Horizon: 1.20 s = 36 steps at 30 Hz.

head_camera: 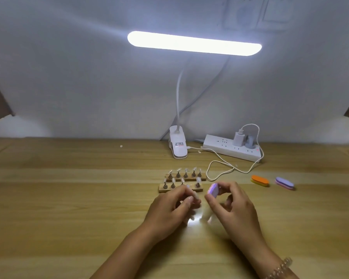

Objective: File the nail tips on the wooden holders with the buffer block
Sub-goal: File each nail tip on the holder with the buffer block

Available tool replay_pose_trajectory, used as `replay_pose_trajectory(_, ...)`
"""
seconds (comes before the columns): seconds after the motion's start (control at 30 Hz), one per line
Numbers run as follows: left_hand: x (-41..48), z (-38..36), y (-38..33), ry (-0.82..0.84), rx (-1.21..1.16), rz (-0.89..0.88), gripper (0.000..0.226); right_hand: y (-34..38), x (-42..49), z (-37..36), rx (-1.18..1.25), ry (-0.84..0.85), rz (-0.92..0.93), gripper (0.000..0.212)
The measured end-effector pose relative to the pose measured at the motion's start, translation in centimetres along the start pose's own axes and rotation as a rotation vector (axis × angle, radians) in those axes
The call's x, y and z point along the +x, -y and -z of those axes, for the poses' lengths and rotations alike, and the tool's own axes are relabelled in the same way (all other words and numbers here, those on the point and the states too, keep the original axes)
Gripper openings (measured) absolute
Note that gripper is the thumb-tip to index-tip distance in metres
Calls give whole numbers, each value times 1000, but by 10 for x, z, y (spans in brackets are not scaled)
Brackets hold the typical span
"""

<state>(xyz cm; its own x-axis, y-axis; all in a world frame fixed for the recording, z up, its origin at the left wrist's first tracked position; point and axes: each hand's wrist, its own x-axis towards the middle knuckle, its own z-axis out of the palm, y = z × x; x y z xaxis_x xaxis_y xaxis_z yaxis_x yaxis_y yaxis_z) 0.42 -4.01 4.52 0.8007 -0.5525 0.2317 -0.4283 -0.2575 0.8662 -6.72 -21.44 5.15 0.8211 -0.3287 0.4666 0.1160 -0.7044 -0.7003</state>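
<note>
Nail tip: the left hand point(175, 206) pinches a small clear nail tip point(192, 195) between thumb and fingertips, raised just in front of the near holder, probably so that its edge can be turned to meet the block.
Buffer block: the right hand point(234, 200) grips a lilac buffer block point(213, 190) in curled fingers, with its free end aimed at the pinched tip. This looks like a grip for short filing strokes.
Holders: two wooden holders lie one behind the other, the near holder point(163, 190) just ahead of the far holder point(189, 179). Each carries a row of tips on metal stands point(178, 174), raised so that each can be picked out.
Spare blocks: an orange block point(260, 180) and a second lilac block point(284, 183) lie flat to the right, well apart from the hands and apparently set aside.
Lamp: the light bar point(193, 43) hangs over the table point(69, 198) on a bent neck from a clip base point(178, 146) behind the holders, throwing glare between the wrists.
Power strip: the power strip point(232, 150) sits by the wall, with a white cable point(226, 168) looping toward the lamp base.
Hard to tell: blur hides whether block and tip touch, and whether the pinched tip is on a stand. The left fingers cover part of the near row, so its count is unclear. Both forearms are cut off at the lower edge.
</note>
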Motion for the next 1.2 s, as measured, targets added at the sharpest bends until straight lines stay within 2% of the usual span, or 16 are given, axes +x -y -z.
replay_pose_trajectory(0.1,0,1,0,11,61,-15,13,7,-8,-4,-47,163,136,28)
replay_pose_trajectory(0.2,1,1,0,16,78,-22,13,7,-4,-3,-62,114,86,29)
replay_pose_trajectory(0.3,1,1,1,21,97,-21,14,9,-7,-4,-138,143,193,34)
replay_pose_trajectory(0.43,2,0,0,9,124,-20,17,7,-2,-1,-30,97,57,30)
replay_pose_trajectory(0.53,2,1,1,25,134,-27,18,10,-5,-3,-27,175,147,35)
replay_pose_trajectory(0.57,2,1,1,26,135,-27,18,11,-5,-3,18,195,126,35)
replay_pose_trajectory(0.67,2,0,0,10,148,-26,18,8,0,-2,74,106,29,29)
replay_pose_trajectory(0.8,1,0,0,5,72,-16,17,16,-10,-3,16,187,162,35)
replay_pose_trajectory(0.9,0,0,0,-2,-29,22,14,9,-3,2,134,-26,21,34)
replay_pose_trajectory(0.97,0,0,-1,11,-41,28,15,5,0,4,140,-83,-72,37)
replay_pose_trajectory(1.1,1,1,-1,24,137,-14,17,10,-7,-5,155,162,22,32)
replay_pose_trajectory(1.2,0,0,-3,21,172,-19,20,8,-2,-3,117,136,-14,27)
